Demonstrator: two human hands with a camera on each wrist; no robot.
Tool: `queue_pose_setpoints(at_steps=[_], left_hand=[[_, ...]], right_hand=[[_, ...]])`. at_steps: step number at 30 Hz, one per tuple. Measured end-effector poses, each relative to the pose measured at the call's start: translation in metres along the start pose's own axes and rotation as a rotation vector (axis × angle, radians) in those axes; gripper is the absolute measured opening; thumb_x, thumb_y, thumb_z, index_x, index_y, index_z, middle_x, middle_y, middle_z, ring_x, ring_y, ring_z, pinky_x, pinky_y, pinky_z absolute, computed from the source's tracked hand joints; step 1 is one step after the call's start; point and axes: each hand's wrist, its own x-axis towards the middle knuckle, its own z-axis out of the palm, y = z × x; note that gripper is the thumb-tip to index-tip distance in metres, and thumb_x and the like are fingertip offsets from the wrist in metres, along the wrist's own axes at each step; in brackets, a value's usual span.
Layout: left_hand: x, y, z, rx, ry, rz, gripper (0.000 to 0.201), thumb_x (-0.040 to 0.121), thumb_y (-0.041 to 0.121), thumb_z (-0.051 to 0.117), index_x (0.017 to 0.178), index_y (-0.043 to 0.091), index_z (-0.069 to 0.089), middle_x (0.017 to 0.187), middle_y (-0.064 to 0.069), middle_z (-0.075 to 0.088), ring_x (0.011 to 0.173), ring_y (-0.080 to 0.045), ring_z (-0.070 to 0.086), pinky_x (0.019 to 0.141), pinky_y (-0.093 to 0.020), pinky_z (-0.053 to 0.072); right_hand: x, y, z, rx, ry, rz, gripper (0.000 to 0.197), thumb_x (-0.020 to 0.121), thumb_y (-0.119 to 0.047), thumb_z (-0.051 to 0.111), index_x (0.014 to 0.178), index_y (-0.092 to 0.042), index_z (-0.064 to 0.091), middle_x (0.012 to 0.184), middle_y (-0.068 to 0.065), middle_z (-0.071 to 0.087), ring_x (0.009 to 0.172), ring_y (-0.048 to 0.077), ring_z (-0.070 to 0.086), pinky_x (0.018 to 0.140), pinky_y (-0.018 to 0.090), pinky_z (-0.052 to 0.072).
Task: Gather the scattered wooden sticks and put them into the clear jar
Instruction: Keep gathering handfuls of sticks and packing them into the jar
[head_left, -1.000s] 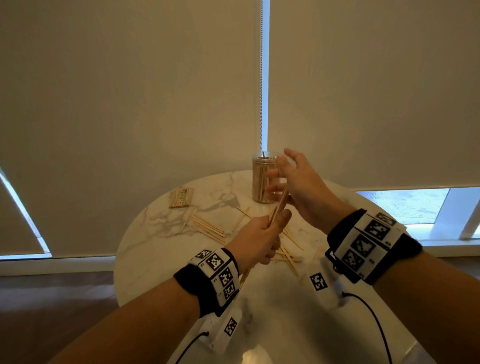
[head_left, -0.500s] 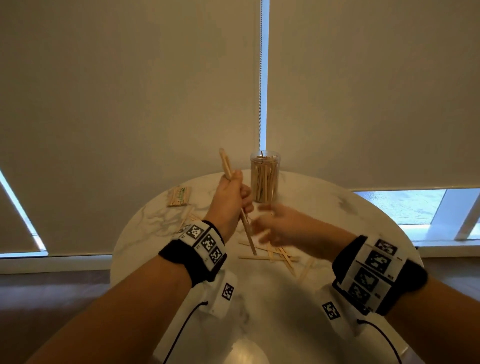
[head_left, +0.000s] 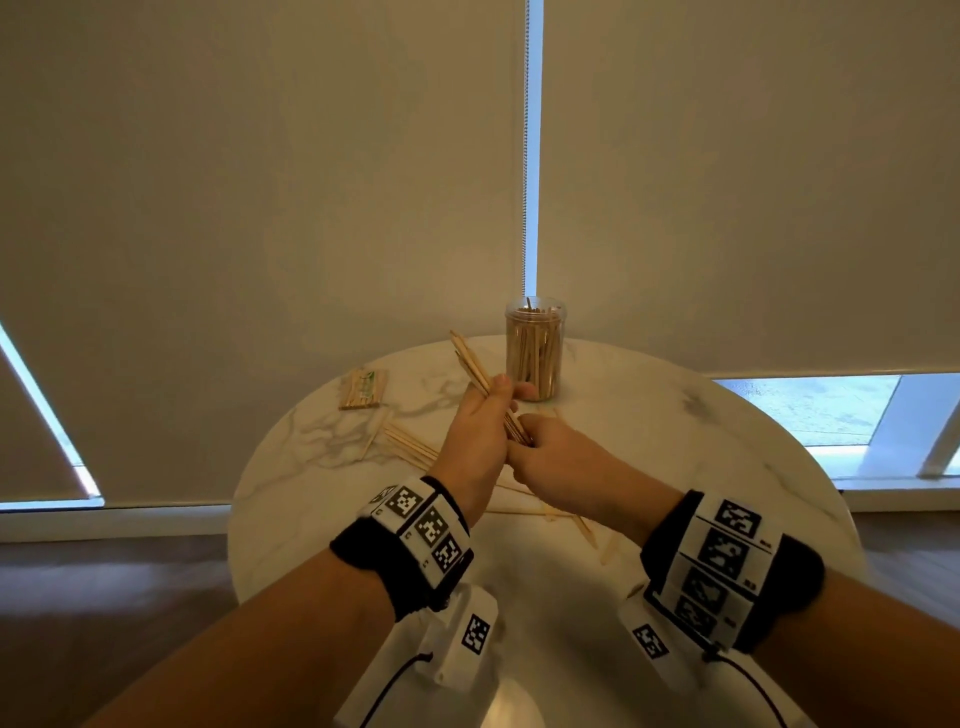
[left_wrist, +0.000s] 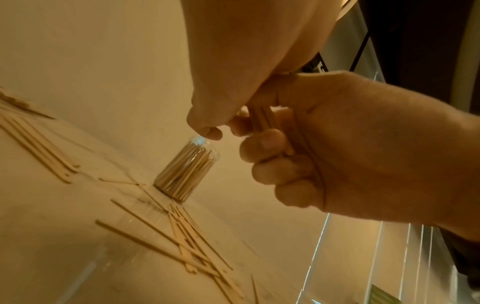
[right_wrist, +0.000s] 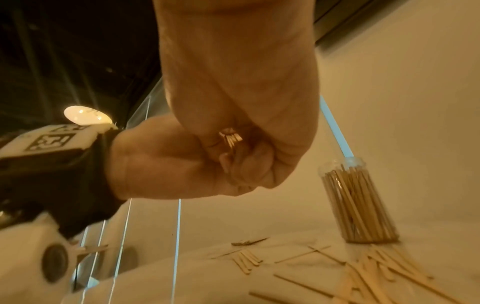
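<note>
Now that the right hand has come in to grip the bundle's lower end beneath the left hand's grip, the sticks look squared for the jar.

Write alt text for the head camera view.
Left hand grips a bundle of wooden sticks above a round marble table; right hand pinches its lower end. A clear jar of sticks stands behind, loose sticks around.

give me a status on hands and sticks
Left hand grips wooden stick bundle; right hand pinches its lower end. Clear jar part-filled, open. Path clear.
</note>
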Motion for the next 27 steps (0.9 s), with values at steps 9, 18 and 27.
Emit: queue_pose_setpoints(at_steps=[9,18,27], left_hand=[[0.020,0.014,-0.026,-0.048,0.064,-0.146,0.042,0.092,0.048,0.063,0.118,0.015,0.056,0.108,-0.008,0.074,0.103,-0.028,0.067,0.095,-0.045,0.052],[0.024,0.031,-0.031,0.300,-0.188,-0.204,0.033,0.100,0.031,0.053,0.104,0.002,0.070,0.100,-0.014,0.076,0.088,-0.023,0.071,0.069,-0.032,0.057],[0.017,0.010,-0.036,0.682,-0.343,-0.105,0.043,0.089,0.050,0.068,0.071,0.010,0.073,0.066,-0.006,0.064,0.046,-0.008,0.047,0.042,-0.020,0.037]], right_hand=[[-0.005,0.014,-0.016,-0.410,-0.077,-0.021,0.043,0.106,-0.047,0.028,0.093,-0.017,0.055,0.076,-0.002,0.056,0.070,0.015,0.054,0.066,0.032,0.044],[0.001,0.020,-0.010,-0.646,-0.095,0.012,0.038,0.099,-0.051,0.046,0.087,-0.017,0.058,0.075,0.001,0.059,0.071,0.019,0.058,0.066,0.032,0.049],[0.012,0.024,-0.010,-0.698,0.061,0.074,0.016,0.090,-0.032,0.053,0.080,-0.020,0.055,0.068,-0.002,0.052,0.065,0.019,0.055,0.057,0.029,0.045]])
